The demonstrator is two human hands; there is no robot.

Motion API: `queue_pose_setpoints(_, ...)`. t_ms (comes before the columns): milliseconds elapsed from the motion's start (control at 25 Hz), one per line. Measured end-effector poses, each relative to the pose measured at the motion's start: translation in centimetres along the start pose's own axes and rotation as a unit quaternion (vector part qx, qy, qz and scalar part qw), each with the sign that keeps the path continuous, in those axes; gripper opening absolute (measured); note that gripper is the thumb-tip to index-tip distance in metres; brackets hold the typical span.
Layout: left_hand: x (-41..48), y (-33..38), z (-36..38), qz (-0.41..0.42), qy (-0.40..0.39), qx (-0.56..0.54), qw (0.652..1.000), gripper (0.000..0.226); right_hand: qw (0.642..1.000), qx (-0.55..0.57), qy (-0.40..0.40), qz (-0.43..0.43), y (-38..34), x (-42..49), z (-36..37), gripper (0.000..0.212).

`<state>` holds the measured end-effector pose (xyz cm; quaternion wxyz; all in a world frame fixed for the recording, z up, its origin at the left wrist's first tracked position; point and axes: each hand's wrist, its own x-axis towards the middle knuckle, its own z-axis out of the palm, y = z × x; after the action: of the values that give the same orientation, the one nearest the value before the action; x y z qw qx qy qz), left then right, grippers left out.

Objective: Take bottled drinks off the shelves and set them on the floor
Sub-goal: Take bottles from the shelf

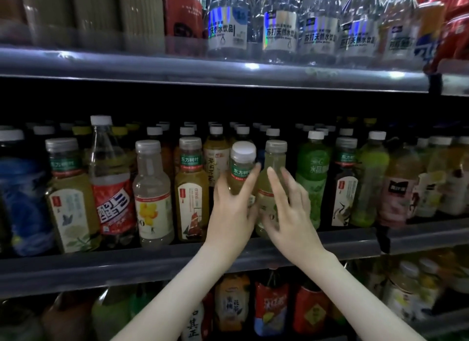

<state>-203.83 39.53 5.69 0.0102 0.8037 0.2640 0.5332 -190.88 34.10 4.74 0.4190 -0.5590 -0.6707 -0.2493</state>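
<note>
On the middle shelf (279, 241), left hand (232, 211) clamped around a pale tea bottle (242, 170), right hand (291, 213) spread, fingers touching its neighbour bottle (272, 163).

The middle shelf (177, 254) is packed cap to cap, bottles touching at three and nine o'clock of the pale tea bottle (242, 173). Only open room is the dark gap at twelve o'clock, beneath the upper shelf (203, 71), and straight outward over the front lip.

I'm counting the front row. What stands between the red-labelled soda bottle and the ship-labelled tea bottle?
One pale bottle with a yellow-flower label, seen in the head view.
</note>
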Motion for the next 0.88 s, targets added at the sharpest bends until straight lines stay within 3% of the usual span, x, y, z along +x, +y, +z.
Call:
queue_pose_setpoints(120,-1.3,-1.1,-1.6,0.008,-0.002,-0.040,0.999,0.080,0.994,0.086,-0.026,-0.056,-2.3,0.2,1.0,0.087)
queue_pose_setpoints(280,-1.5,-2.8,-4.0,0.133,0.017,0.069,0.989,0.059,0.976,0.201,-0.081,0.030,-4.0,1.4,2.7,0.105)
queue_pose_setpoints(440,-1.2,-3.9,-5.5,0.195,0.000,0.139,0.971,0.051,0.981,0.178,-0.013,0.082,-5.5,2.0,3.5,0.087)
queue_pose_setpoints(600,-2.7,-5.4,-6.6,0.262,0.021,0.160,0.951,0.057,0.970,0.210,0.020,0.124,-6.4,1.4,3.1,0.088)
queue_pose_setpoints(680,-3.1,-5.9,-6.7,0.229,0.050,0.157,0.959,0.060,0.965,0.198,0.058,0.163,-6.9,1.3,2.4,0.091)
queue_pose_setpoints(760,-2.7,-6.2,-6.2,0.143,0.076,0.184,0.970,0.064,0.966,0.182,0.081,0.163,-7.1,1.4,1.2,0.094)
queue_pose_setpoints(880,-1.7,-6.1,-5.1,0.033,0.076,0.220,0.972,0.073,0.965,0.182,0.066,0.175,-7.9,1.9,-1.0,0.101)
